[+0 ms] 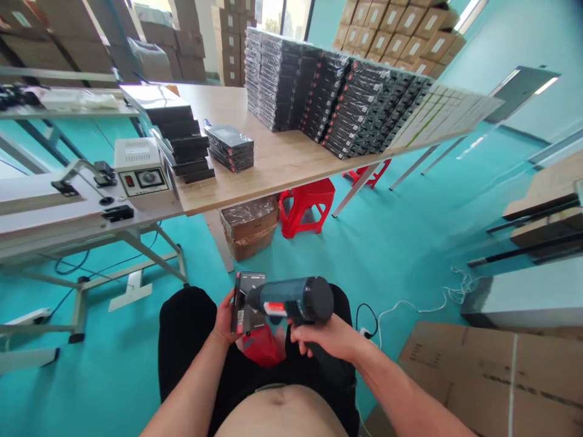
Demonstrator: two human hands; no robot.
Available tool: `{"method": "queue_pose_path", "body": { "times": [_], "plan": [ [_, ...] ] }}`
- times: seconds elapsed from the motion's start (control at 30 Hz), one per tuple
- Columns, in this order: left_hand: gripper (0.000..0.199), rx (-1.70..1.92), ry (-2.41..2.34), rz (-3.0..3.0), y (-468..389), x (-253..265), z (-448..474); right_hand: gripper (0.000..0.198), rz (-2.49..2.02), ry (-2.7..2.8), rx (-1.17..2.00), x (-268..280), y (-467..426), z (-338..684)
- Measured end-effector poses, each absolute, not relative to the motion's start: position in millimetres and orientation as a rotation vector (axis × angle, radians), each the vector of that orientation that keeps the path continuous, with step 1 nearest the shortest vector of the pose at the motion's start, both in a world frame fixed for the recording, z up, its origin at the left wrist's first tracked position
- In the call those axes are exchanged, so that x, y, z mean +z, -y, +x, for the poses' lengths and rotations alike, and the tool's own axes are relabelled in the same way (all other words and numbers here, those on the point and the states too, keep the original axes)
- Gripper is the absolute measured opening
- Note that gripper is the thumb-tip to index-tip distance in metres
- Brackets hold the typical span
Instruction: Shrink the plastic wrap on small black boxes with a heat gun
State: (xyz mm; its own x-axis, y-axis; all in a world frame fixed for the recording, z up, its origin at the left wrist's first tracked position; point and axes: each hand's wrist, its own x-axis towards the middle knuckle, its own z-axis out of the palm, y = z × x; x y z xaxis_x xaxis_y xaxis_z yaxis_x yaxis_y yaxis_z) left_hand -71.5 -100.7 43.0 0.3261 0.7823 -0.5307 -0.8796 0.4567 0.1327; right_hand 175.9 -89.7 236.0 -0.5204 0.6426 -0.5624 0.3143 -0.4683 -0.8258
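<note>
My right hand [325, 340] is wrapped round the handle of a dark blue heat gun [285, 298], held above my lap. Its nozzle points left at a small black box [250, 303] with printed faces. The nozzle lies in front of part of the box, and I cannot tell whether the two touch. Gripping the box by its left side is my left hand [224, 318]; its fingers are partly hidden behind it. Below the box, between my legs, shows the red seat [262, 347] of a stool.
Ahead, a wooden table [291, 159] bears tall stacks of wrapped black boxes [314, 91] and a short wrapped stack [231, 147]. Left stand loose black boxes [182, 142] and a sealing machine [141, 170]. A red stool [306, 206] and cartons [250, 227] sit underneath. Cables cross the floor.
</note>
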Motion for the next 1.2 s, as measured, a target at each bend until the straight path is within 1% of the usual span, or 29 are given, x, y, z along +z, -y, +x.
{"method": "queue_pose_path", "body": {
  "times": [0.07, 0.1, 0.17, 0.27, 0.37, 0.47, 0.63, 0.83, 1.03, 1.2],
  "plan": [
    [0.043, 1.133, -0.580, -0.197, 99, 42, -73, 0.012, -1.319, 1.649, 2.263, 236, 90, 183],
    [0.042, 1.144, -0.582, -0.199, 99, 41, -73, 0.009, -1.303, 1.692, 2.300, 236, 90, 186],
    [0.042, 1.142, -0.579, -0.193, 99, 40, -73, 0.009, -1.355, 1.621, 2.230, 235, 87, 188],
    [0.043, 1.091, -0.580, -0.160, 100, 37, -71, 0.021, -1.422, 1.282, 2.026, 232, 78, 176],
    [0.045, 1.048, -0.604, -0.104, 101, 33, -72, 0.028, -1.314, 1.135, 2.046, 230, 68, 160],
    [0.045, 1.054, -0.625, -0.082, 102, 33, -74, 0.027, -1.282, 1.133, 2.068, 228, 55, 157],
    [0.042, 1.099, -0.622, -0.112, 104, 41, -75, 0.022, -1.462, 1.072, 1.905, 223, 36, 179],
    [0.042, 1.096, -0.639, -0.162, 101, 45, -73, 0.024, -1.363, 1.100, 2.036, 223, 38, 184],
    [0.038, 1.119, -0.609, -0.168, 102, 46, -73, 0.026, -1.442, 1.147, 1.989, 218, 41, 187],
    [0.040, 1.159, -0.629, -0.220, 103, 50, -73, 0.027, -1.402, 1.378, 2.184, 219, 59, 204]
  ]
}}
